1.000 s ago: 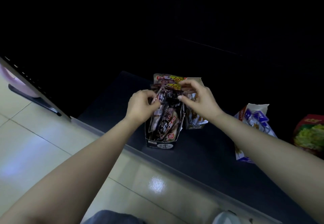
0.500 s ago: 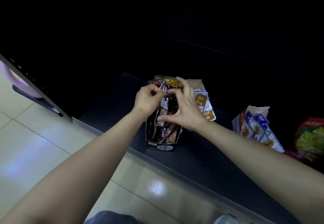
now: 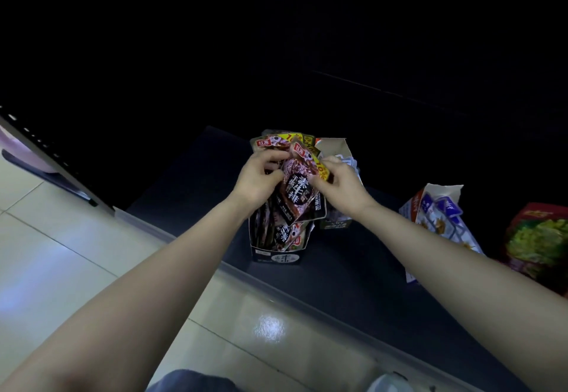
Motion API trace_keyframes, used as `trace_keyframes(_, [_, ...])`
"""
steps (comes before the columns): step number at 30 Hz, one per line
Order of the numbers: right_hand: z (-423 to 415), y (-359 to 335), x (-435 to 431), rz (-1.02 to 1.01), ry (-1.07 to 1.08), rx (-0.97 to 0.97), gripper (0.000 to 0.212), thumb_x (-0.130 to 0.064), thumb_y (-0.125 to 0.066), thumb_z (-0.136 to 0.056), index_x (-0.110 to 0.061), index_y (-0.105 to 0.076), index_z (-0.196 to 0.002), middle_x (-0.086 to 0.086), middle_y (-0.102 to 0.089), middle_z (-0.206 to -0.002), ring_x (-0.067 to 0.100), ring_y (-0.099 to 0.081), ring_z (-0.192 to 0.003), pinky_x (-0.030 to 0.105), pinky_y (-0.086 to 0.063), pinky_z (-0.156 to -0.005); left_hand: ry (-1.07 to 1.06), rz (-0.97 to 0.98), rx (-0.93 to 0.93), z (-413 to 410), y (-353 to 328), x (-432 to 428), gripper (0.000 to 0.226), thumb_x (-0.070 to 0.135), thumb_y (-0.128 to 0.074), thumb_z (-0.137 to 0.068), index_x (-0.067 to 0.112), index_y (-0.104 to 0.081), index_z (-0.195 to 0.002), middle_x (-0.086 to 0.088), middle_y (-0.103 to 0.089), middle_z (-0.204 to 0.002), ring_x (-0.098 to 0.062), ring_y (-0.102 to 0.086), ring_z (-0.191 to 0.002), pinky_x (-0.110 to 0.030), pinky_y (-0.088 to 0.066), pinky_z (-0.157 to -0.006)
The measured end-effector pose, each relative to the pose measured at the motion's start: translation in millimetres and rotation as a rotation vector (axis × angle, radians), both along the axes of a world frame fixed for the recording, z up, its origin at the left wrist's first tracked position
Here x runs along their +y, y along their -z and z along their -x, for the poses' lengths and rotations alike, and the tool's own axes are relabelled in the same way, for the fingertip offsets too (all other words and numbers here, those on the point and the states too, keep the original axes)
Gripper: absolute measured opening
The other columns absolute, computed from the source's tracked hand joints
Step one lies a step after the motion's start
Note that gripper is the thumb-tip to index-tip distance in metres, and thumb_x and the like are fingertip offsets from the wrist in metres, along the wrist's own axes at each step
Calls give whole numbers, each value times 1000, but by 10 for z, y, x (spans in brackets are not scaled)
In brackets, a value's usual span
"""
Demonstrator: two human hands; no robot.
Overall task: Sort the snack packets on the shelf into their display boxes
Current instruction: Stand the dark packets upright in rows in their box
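Head camera, first voice: left hand (image 3: 258,178) and right hand (image 3: 345,184) both pinch one dark glossy foil snack packet (image 3: 299,192), fingers (image 3: 272,156) curled on its edges, just above the crammed black cardboard display box (image 3: 276,258).
Second voice: Slot it upright among its twins, I'd say. Box sits near the front lip of the dark shelf (image 3: 353,275); free room lies right, before the blue-and-white carton (image 3: 436,210).

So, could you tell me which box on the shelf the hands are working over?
The black box, full of dark packets; the blue-and-white box and red package sit to the right, untouched.
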State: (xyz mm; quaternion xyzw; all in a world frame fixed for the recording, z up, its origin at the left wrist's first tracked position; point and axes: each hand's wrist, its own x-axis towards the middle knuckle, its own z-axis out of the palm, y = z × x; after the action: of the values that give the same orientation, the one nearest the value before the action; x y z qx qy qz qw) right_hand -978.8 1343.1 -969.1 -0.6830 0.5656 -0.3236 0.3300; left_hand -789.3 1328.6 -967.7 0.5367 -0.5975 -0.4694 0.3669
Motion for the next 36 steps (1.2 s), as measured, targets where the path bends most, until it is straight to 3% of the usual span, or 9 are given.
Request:
trace_keyframes(4, [96,-240,-30,-147,31,-234,21,-12,-66,-91,-11,-64,-112,4,-70,-100,16,-70,-90,28,-59,-78,-21,74,-79,-34,80,-25,47,15,-74,-85,23,-56,-127,0,-53,-125,-12,-51,-114,-19,-40,-93])
trace_keyframes(10, [91,-265,-53,-211,-14,-332,40,-5,-72,-84,-7,-58,-121,5,-68,-107,11,-66,-96,25,-56,-86,-98,-7,108,48,43,-55,31,15,-77,-83,24,-54,-102,0,-59,-93,-14,-60,-86,-34,-54,-80])
trace_keyframes(15, [157,-208,-22,-375,-120,-190,54,14,-69,-79,-9,-52,-125,0,-59,-97,8,-61,-83,17,-54,-79,-168,-35,157,76,30,-46,19,13,-68,-91,16,-53,-102,-5,-65,-98,-17,-64,-87,-28,-55,-74])
trace_keyframes(19, [376,-350,-144,-241,83,-172,45,16,-59,-85,-6,-59,-124,2,-62,-103,11,-61,-87,20,-57,-76,-267,-28,133,-17,25,-79,15,11,-63,-94,13,-48,-95,-2,-62,-83,-22,-65,-81,-41,-57,-72])
trace_keyframes(21, [445,-415,-164,-233,157,-227,39,14,-56,-88,-6,-61,-120,4,-65,-94,13,-65,-80,22,-59,-71,-254,-65,100,-34,68,-59,17,11,-64,-94,16,-48,-90,-6,-63,-85,-29,-66,-84,-47,-57,-76])
trace_keyframes(27, [334,-272,-103,-354,111,5,17,2,-58,-90,-16,-59,-88,8,-60,-81,26,-63,-74,41,-55,-76,-249,-36,12,51,76,-40,26,10,-64,-93,22,-44,-82,5,-54,-73,-11,-53,-66,-28,-45,-65])
trace_keyframes(29, [397,-354,-153,-326,214,-86,23,2,-56,-91,-16,-53,-79,4,-58,-72,16,-60,-60,30,-51,-59,-280,-50,20,32,59,-35,21,11,-65,-92,19,-47,-87,5,-55,-73,-12,-56,-66,-28,-48,-65])
trace_keyframes(31, [519,-483,-178,-265,357,-222,23,4,-53,-91,-16,-52,-79,5,-60,-71,13,-60,-56,24,-48,-50,-314,-78,55,14,59,-30,20,11,-66,-91,21,-49,-94,-2,-66,-85,-21,-67,-80,-40,-56,-75])
trace_keyframes(36, [788,-629,-121,-230,547,-621,36,9,-44,-90,-14,-51,-116,8,-65,-88,17,-64,-68,27,-54,-49,-338,-112,127,50,0,-18,22,5,-64,-92,25,-56,-100,-5,-70,-97,-26,-68,-95,-49,-55,-90])
